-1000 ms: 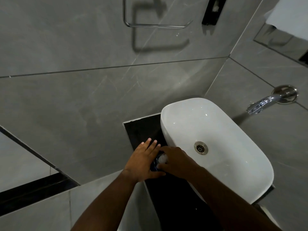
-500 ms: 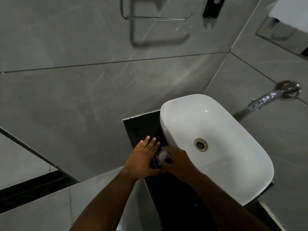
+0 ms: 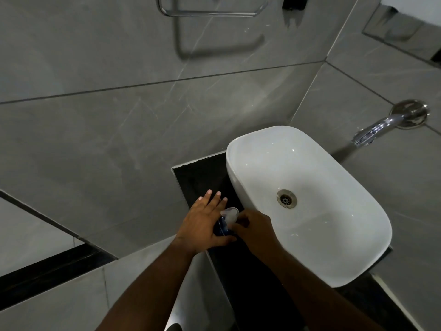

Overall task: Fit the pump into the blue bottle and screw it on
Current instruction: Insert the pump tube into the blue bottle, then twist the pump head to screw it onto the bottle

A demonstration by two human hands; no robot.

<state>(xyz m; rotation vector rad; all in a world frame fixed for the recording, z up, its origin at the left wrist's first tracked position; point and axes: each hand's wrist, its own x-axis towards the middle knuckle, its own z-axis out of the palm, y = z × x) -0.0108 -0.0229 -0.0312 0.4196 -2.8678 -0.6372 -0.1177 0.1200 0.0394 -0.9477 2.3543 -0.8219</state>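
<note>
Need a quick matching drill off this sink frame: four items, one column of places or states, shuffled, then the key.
1. pump
2. blue bottle
3. sink
4. tap

A. sticks out of the grey wall
B. white, bare drain in its bowl
C. pale, on top, under the right hand
D. dark, steadied by the left hand

Pairs: 1-C, 2-D, 3-B, 4-A

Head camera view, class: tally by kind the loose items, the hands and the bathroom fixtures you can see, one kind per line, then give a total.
Blue bottle: 1
Pump: 1
Hands: 2, left hand and right hand
White basin: 1
Chrome tap: 1
Chrome towel rail: 1
Total: 7
</note>
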